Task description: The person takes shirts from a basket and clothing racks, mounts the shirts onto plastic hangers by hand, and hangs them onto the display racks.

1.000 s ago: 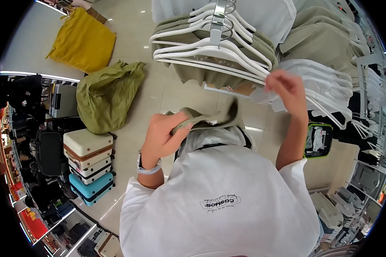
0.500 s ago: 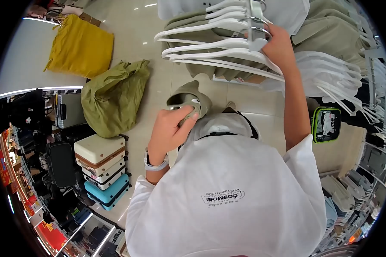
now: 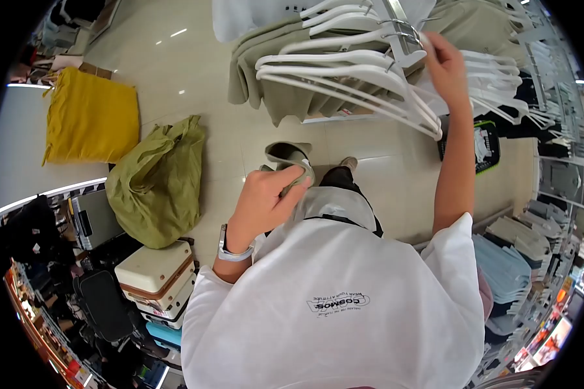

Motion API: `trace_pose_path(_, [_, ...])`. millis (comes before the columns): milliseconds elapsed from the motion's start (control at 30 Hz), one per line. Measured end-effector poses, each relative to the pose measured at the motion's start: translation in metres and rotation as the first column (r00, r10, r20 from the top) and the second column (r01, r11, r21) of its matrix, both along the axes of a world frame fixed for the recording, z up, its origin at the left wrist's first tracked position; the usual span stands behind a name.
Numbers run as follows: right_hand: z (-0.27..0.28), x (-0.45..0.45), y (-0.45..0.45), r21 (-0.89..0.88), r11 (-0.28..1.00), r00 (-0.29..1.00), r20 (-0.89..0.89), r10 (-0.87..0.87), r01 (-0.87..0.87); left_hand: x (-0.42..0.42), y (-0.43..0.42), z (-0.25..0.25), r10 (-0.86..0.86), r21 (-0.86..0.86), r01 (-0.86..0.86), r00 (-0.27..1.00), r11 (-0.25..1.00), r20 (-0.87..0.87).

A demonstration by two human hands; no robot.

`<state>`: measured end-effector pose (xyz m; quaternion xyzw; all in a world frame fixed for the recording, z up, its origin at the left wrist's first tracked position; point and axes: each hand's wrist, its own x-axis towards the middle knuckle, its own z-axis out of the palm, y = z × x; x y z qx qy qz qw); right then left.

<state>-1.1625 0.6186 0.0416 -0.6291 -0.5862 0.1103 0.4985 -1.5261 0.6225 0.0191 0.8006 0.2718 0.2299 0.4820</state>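
Note:
My left hand (image 3: pixel 266 202) is closed on a bunched olive-grey garment (image 3: pixel 291 153), which hangs in front of my waist. My right hand (image 3: pixel 445 70) is raised beside the end of a metal display rail (image 3: pixel 406 52), close to the hooks of the hangers. Its fingers are bent and blurred, so any grip on a hook cannot be made out. White hangers (image 3: pixel 334 70) fan out from the rail, the front ones bare. Behind them hang olive-grey garments (image 3: pixel 266 58).
On the left, an olive cloth bag (image 3: pixel 159 185) sits near a yellow cloth bundle (image 3: pixel 94 117) and stacked suitcases (image 3: pixel 156 267). A black-and-green basket (image 3: pixel 490 146) stands on the floor at right. Folded clothes (image 3: pixel 503 266) and more hanging garments line the right side.
My right hand has shifted right, off the hanger hooks at the rail's end. The front hangers have swung. My left hand keeps the garment. The whole view has turned slightly.

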Motion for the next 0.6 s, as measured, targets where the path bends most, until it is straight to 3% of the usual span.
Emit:
trace_pose_path(33, [0.007, 0.003, -0.008, 0.005, 0.995, 0.993, -0.071, -0.099, 0.1, 0.001, 0.002, 0.0, -0.012, -0.005, 0.012, 1.0, 1.0, 0.003])
trace_pose_path(167, [0.033, 0.032, -0.056, 0.098, 0.935, 0.94, -0.015, -0.341, 0.34, 0.004, 0.003, 0.003, 0.045, 0.051, -0.045, 0.999, 0.998, 0.0])
trace_pose_path(233, [0.048, 0.031, -0.087, 0.229, 0.871, 0.894, 0.013, -0.449, 0.434, 0.01, 0.004, 0.006, 0.085, 0.064, -0.085, 0.996, 0.994, 0.004])
trace_pose_path(300, [0.052, 0.038, -0.129, 0.272, 0.76, 0.797, -0.047, -0.603, 0.591, 0.015, 0.003, 0.015, 0.166, -0.039, -0.165, 0.986, 0.985, 0.002])
trace_pose_path(333, [0.051, 0.042, -0.148, 0.302, 0.633, 0.682, -0.086, -0.727, 0.713, 0.017, 0.002, 0.015, 0.175, -0.037, -0.175, 0.985, 0.984, 0.001])
trace_pose_path(367, [0.05, 0.048, -0.173, 0.362, 0.605, 0.666, -0.062, -0.744, 0.709, 0.018, 0.001, 0.015, 0.189, -0.058, -0.189, 0.982, 0.98, 0.003])
trace_pose_path(467, [0.052, 0.03, -0.218, 0.404, 0.424, 0.558, -0.311, -0.77, 0.811, 0.023, -0.004, 0.018, 0.208, -0.099, -0.207, 0.978, 0.973, 0.004])
trace_pose_path(500, [0.046, 0.028, -0.236, 0.395, 0.428, 0.558, -0.316, -0.767, 0.813, 0.025, -0.006, 0.02, 0.201, -0.119, -0.198, 0.979, 0.973, 0.014])
trace_pose_path(567, [0.029, 0.031, -0.271, 0.28, 0.741, 0.792, -0.241, -0.561, 0.61, 0.031, -0.01, 0.024, 0.183, -0.13, -0.182, 0.983, 0.975, 0.001])
trace_pose_path(600, [0.026, 0.026, -0.267, 0.278, 0.736, 0.786, -0.249, -0.566, 0.618, 0.034, -0.012, 0.025, 0.161, -0.143, -0.159, 0.987, 0.977, -0.002])
